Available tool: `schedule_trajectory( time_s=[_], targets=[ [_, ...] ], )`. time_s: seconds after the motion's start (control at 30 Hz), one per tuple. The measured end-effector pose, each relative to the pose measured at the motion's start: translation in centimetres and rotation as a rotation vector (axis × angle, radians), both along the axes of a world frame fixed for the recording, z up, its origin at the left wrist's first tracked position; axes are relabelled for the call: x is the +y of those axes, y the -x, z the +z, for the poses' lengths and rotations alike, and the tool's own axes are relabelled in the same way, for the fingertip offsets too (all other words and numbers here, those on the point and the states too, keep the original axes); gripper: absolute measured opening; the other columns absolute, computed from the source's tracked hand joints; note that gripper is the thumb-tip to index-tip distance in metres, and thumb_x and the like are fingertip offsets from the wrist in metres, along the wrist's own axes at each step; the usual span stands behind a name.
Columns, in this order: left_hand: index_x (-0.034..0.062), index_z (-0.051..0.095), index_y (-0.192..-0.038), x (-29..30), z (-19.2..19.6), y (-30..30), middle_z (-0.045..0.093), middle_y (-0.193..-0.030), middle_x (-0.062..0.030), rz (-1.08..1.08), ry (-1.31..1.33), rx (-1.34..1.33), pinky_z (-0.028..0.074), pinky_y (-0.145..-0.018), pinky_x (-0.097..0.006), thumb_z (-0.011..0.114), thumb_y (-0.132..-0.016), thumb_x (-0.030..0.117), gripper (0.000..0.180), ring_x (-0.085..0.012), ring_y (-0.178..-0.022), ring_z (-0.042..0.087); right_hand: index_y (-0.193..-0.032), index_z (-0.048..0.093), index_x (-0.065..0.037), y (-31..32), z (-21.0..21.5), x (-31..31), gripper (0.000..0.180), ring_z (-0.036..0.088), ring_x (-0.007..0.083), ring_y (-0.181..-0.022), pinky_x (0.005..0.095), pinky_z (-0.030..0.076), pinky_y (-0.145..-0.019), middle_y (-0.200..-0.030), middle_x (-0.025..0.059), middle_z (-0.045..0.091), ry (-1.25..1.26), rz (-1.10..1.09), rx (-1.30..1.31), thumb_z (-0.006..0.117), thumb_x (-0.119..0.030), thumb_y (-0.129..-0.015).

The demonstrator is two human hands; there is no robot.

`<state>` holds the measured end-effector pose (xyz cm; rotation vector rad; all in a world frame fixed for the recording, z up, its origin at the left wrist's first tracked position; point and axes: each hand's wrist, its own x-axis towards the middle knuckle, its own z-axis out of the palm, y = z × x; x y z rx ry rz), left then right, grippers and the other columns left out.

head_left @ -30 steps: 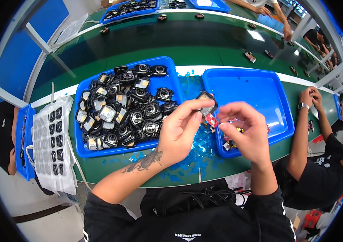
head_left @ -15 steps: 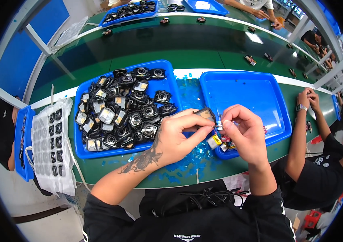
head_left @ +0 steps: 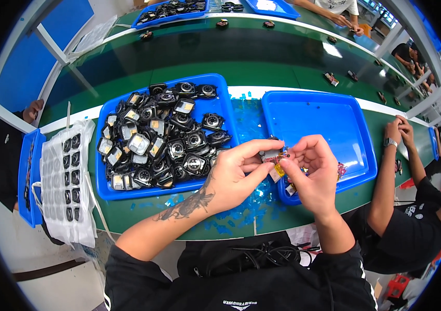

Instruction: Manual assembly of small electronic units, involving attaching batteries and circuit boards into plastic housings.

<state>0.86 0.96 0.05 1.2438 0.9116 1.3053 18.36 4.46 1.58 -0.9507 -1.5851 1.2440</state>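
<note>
My left hand (head_left: 237,175) pinches a small dark watch case (head_left: 269,154) between thumb and fingers, over the gap between two blue trays. Closed around small electronic parts at the case's right edge is my right hand (head_left: 315,168). A yellow-and-white battery (head_left: 277,173) hangs just below the fingertips. Fingers hide most of the joint between case and parts. To the left, a blue tray (head_left: 102,182) holds a heap of black watch cases (head_left: 178,147). The right blue tray (head_left: 361,124) has several small red circuit parts (head_left: 341,170) near its front edge.
Blue film scraps (head_left: 246,199) litter the green bench (head_left: 189,220). A white moulded tray (head_left: 57,171) of watch parts stands at the left. Small assemblies lie on the green belt (head_left: 231,59) beyond. A co-worker's arms (head_left: 386,181) reach in at right; another person (head_left: 8,155) is at left.
The watch case has tilted, so less of its face shows. My right fingers have closed in beside it, nearer the left fingertips. At far left, another person's hand has come up into view.
</note>
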Motion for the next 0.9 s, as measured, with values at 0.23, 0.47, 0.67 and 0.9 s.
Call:
schedule_trajectory(
  time_s=[0.23, 0.47, 0.67, 0.9],
  targets=[
    [-0.0045, 0.051, -0.130, -0.1, 0.2, 0.5, 0.056, -0.129, -0.0146, -0.087, 0.052, -0.045, 0.051, -0.095, -0.031, 0.052, -0.090, -0.009, 0.040, -0.0195, -0.114, 0.059, -0.097, 0.050, -0.003, -0.2, 0.0, 0.2, 0.027, 0.056, 0.0040, -0.071, 0.0168, 0.042, -0.061, -0.084, 0.0036, 0.062, -0.012, 0.031, 0.012, 0.071, 0.005, -0.081],
    [-0.0042, 0.056, -0.126, -0.1, 0.1, 0.1, 0.058, -0.128, -0.0151, -0.070, -0.002, -0.018, 0.051, -0.095, -0.031, 0.052, -0.091, -0.008, 0.035, -0.0195, -0.113, 0.059, -0.090, 0.053, -0.004, -0.9, 0.9, 0.6, 0.027, 0.051, 0.0019, -0.067, 0.0166, 0.039, -0.058, -0.081, 0.0005, 0.061, -0.039, 0.055, -0.143, 0.074, 0.004, -0.077],
    [-0.0007, 0.053, -0.131, -0.1, -0.1, -0.3, 0.061, -0.121, -0.0149, 0.004, -0.034, -0.044, 0.052, -0.092, -0.029, 0.053, -0.090, -0.009, 0.041, -0.0173, -0.110, 0.061, -0.099, 0.053, -0.002, 0.5, 0.4, 0.6, 0.030, 0.054, 0.0053, -0.072, 0.0178, 0.045, -0.062, -0.092, 0.0025, 0.061, -0.072, 0.012, -0.159, 0.073, 0.004, -0.077],
    [0.0046, 0.033, -0.144, -0.4, 0.7, 0.0, 0.063, -0.117, -0.0185, 0.068, 0.078, -0.249, 0.050, -0.092, -0.027, 0.051, -0.089, -0.009, 0.059, -0.0170, -0.108, 0.061, -0.109, 0.053, -0.001, 1.8, 0.7, 1.3, 0.034, 0.060, 0.0090, -0.087, 0.0210, 0.050, -0.071, -0.099, 0.0048, 0.062, -0.106, 0.102, -0.134, 0.069, 0.005, -0.080]
  ],
)
